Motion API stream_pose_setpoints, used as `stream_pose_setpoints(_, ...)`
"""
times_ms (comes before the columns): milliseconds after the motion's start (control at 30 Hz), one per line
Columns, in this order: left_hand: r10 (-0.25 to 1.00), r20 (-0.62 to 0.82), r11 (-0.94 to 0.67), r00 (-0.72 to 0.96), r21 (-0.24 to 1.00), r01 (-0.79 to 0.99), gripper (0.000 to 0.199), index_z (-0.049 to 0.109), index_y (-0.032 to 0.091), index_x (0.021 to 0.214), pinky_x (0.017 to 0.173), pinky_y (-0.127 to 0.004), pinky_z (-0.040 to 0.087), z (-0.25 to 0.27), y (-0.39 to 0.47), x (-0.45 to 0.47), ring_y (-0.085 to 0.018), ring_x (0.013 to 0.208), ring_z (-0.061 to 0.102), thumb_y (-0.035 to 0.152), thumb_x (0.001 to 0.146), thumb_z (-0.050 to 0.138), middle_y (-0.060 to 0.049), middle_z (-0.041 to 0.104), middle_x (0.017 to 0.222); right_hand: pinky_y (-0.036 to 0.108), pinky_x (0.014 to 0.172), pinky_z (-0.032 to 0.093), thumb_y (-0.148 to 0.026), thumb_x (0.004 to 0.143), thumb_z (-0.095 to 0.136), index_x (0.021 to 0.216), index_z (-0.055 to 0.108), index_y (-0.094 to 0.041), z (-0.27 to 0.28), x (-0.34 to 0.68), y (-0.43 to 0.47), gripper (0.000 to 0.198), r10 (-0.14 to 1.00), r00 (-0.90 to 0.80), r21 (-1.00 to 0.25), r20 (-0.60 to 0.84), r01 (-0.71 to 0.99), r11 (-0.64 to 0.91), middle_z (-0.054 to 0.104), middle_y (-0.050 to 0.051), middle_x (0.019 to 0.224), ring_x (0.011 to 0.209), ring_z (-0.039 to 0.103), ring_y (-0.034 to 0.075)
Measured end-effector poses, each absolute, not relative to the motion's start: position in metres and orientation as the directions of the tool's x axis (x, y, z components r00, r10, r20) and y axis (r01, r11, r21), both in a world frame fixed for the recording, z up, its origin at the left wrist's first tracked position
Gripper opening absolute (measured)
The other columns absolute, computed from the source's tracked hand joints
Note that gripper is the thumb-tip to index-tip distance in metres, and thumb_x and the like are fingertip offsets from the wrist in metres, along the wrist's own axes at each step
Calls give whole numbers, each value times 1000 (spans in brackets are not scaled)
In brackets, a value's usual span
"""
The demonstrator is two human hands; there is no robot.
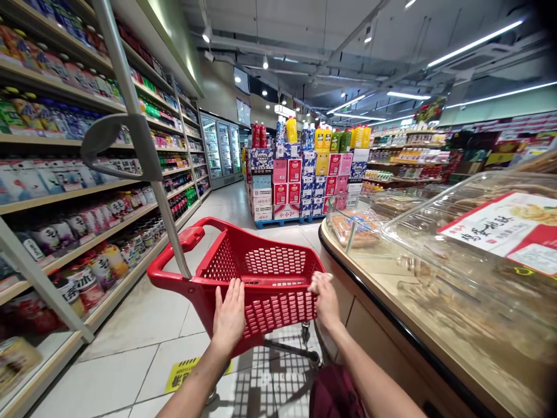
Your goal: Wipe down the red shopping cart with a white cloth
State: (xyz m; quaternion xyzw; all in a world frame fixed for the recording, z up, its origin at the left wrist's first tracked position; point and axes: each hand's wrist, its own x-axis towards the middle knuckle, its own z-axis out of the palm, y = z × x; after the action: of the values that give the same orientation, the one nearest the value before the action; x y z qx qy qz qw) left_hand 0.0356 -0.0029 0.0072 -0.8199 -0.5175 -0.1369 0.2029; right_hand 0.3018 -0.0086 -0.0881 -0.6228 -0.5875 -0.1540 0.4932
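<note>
A red plastic shopping cart (278, 313) with a perforated basket stands side-on in front of me. My left hand (229, 316) lies against the near basket wall, its fingers stretched out and held flat. At the basket's right end, my right hand (327, 303) is closed around a crumpled white cloth or tissue (314, 283), which is against the rim. A grey metal pole (170, 226) rises from the cart's handle end, with a grey plastic loop (115, 145) on it. Nothing shows inside the visible part of the basket.
Drink shelves (65, 142) line the left side. To the right, a counter with a black edge (383, 307) holds clear food bins and stands close to the cart. Stacked drink cartons (287, 186) stand ahead on a blue pallet. A yellow floor sticker (180, 371) lies beneath.
</note>
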Motion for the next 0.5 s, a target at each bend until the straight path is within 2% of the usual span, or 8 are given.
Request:
stream_pose_setpoints(67, 791, 421, -403, 444, -188, 896, 61, 38, 11, 129, 109, -49, 10, 4, -5, 43, -21, 131, 23, 5, 69, 30, -9, 33, 139, 46, 102, 31, -1, 71, 30, 117, 55, -15, -93, 310, -10, 54, 541, 373, -500, 754, 860, 104, 48, 9, 128, 125, 36, 21)
stream_pose_setpoints(100, 789, 413, -415, 455, -186, 890, 60, 38, 11, 129, 108, -49, 11, 2, -6, 48, -21, 131, 23, 6, 69, 30, -10, 33, 139, 46, 102, 31, -1, 71, 30, 117, 55, -15, -93, 305, -9, 55, 548, 374, -509, 748, 853, 113, 48, 10, 129, 125, 36, 21)
stream_pose_setpoints(200, 789, 413, -418, 455, -181, 890, 58, 37, 9, 129, 108, -47, 13, -5, -7, 60, -21, 132, 23, 9, 71, 31, -11, 34, 139, 43, 102, 33, 1, 70, 32, 121, 52, -17, -88, 282, -8, 58, 650, 160, -429, 743, 859, 279, 47, 8, 130, 124, 37, 19)
stream_pose_setpoints(267, 790, 419, -411, 448, -182, 893, 58, 36, 10, 130, 108, -47, 11, -7, -7, 62, -21, 132, 23, 9, 72, 31, -12, 34, 139, 42, 102, 34, 1, 70, 32, 121, 52, -18, -85, 282, -10, 58, 686, 77, -397, 723, 859, 322, 47, 7, 129, 123, 38, 19)
stream_pose_setpoints(433, 785, 386, -443, 484, -196, 875, 59, 34, 12, 131, 108, -48, 11, -8, -6, 61, -21, 132, 23, 11, 73, 31, -10, 30, 140, 49, 99, 34, -1, 73, 31, 117, 56, -15, -88, 309, -17, 53, 636, 365, -528, 680, 846, 79, 50, 11, 126, 122, 40, 23)
stream_pose_setpoints(500, 791, 363, -447, 492, -207, 870, 58, 33, 11, 132, 108, -48, 12, -11, -8, 65, -21, 132, 21, 13, 73, 31, -10, 28, 141, 48, 101, 33, 0, 72, 30, 120, 53, -16, -86, 295, -14, 56, 661, 328, -523, 674, 845, 114, 48, 10, 129, 123, 38, 22)
